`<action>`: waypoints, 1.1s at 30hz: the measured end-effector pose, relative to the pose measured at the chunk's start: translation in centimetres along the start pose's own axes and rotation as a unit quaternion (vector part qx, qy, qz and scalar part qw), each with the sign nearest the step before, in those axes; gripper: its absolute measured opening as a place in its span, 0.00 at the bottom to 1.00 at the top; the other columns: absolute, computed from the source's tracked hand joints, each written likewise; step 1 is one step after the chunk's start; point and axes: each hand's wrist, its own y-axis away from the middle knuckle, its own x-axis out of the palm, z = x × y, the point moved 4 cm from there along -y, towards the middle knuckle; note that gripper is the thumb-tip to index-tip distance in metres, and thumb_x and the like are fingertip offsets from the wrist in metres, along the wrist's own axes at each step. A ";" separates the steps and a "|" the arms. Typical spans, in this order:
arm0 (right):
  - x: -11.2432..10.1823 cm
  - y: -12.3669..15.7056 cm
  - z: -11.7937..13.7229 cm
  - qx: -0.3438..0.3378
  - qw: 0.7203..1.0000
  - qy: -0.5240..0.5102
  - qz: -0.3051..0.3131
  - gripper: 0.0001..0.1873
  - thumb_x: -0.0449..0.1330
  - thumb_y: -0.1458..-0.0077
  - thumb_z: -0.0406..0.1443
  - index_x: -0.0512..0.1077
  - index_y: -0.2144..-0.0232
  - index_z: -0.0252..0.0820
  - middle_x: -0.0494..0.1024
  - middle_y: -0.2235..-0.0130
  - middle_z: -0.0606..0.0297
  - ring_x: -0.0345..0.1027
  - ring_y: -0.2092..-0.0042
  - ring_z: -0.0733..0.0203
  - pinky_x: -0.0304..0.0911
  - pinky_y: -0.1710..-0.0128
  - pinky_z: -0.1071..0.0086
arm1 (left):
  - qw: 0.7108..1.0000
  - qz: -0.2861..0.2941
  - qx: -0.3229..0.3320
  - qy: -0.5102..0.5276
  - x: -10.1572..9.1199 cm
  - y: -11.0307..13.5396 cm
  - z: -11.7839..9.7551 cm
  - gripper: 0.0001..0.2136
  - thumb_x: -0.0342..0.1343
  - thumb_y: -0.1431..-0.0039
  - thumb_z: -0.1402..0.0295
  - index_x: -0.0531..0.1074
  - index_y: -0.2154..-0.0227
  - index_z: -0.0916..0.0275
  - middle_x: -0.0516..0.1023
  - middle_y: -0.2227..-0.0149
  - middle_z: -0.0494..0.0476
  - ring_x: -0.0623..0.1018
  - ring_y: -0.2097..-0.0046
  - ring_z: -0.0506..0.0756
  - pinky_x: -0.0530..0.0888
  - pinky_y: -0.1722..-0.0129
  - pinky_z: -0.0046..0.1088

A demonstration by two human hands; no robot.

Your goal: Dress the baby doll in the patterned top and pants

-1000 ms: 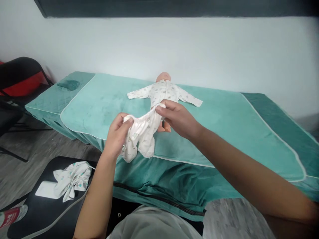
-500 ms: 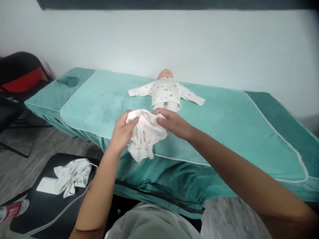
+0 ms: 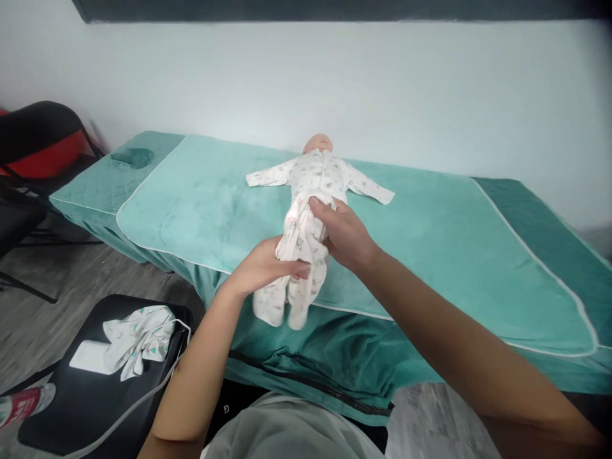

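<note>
White printed baby pants hang bunched between my hands, their two legs dangling past the bed's front edge. My right hand grips them near the waistband, thumb on top. Lower down, my left hand is wrapped around the legs with its thumb across the front. Just beyond lies a baby doll on its back, head toward the wall. It wears a white printed jacket with both sleeves spread wide. The pants and my hands hide the doll's lower part.
A green cover drapes the massage bed, which has a face hole at its left end. On a black chair seat at lower left lie a crumpled printed cloth, a white power bank-like block, a cable and a bottle.
My left hand has shifted from the waistband down to the legs. The right hand has moved slightly right and up, and the pants now hang longer, with both legs showing.
</note>
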 end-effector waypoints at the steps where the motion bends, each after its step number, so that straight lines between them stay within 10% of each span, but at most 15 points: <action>1: -0.1 0.0 -0.4 0.011 1.000 -0.015 -0.008 0.21 0.67 0.44 0.54 0.76 0.60 0.45 0.80 0.66 0.65 0.76 0.65 0.57 0.72 0.65 0.64 | 1.000 0.001 0.006 -0.005 0.0 -0.1 0.2 0.12 0.69 0.45 0.60 0.77 0.69 0.64 0.82 0.71 0.55 0.80 0.66 0.56 0.75 0.61 0.31; 6: -1.1 0.3 -2.5 0.048 0.999 -0.010 0.018 0.27 0.65 0.43 0.58 0.78 0.57 0.43 0.83 0.64 0.62 0.77 0.62 0.54 0.72 0.62 0.63 | 0.973 -0.163 0.074 0.142 -1.6 -1.0 1.0 0.13 0.70 0.48 0.60 0.79 0.65 0.63 0.82 0.69 0.53 0.80 0.65 0.54 0.75 0.59 0.30; 12: -1.1 1.7 -3.4 0.102 0.930 0.251 0.250 0.24 0.76 0.57 0.50 0.83 0.62 0.42 0.84 0.64 0.63 0.77 0.59 0.50 0.70 0.61 0.62 | 0.943 -0.232 0.067 0.230 -1.5 -1.8 1.5 0.21 0.72 0.53 0.59 0.79 0.57 0.63 0.85 0.62 0.57 0.84 0.56 0.62 0.79 0.51 0.37; 23: -1.6 0.5 -2.6 0.033 0.999 -0.027 0.024 0.22 0.71 0.47 0.53 0.80 0.61 0.42 0.84 0.61 0.61 0.79 0.57 0.52 0.74 0.54 0.60 | 0.992 -0.013 -0.039 0.119 -0.2 -0.3 4.7 0.26 0.73 0.49 0.57 0.80 0.50 0.64 0.85 0.52 0.64 0.82 0.48 0.66 0.77 0.47 0.40; 29: -1.1 2.2 -6.4 0.090 0.992 -0.014 0.083 0.30 0.74 0.55 0.55 0.80 0.55 0.43 0.85 0.59 0.61 0.79 0.53 0.49 0.75 0.51 0.58 | 0.947 -0.199 0.022 0.250 -0.9 -2.1 4.4 0.24 0.74 0.51 0.60 0.78 0.53 0.63 0.86 0.57 0.59 0.85 0.57 0.61 0.79 0.50 0.38; 33: -1.3 3.1 -8.4 0.108 0.982 0.077 0.134 0.31 0.79 0.63 0.45 0.81 0.54 0.46 0.85 0.58 0.64 0.78 0.51 0.49 0.74 0.49 0.57 | 0.937 -0.221 0.010 0.269 -0.6 -3.1 5.2 0.21 0.73 0.50 0.60 0.77 0.57 0.64 0.85 0.61 0.57 0.84 0.60 0.57 0.79 0.55 0.33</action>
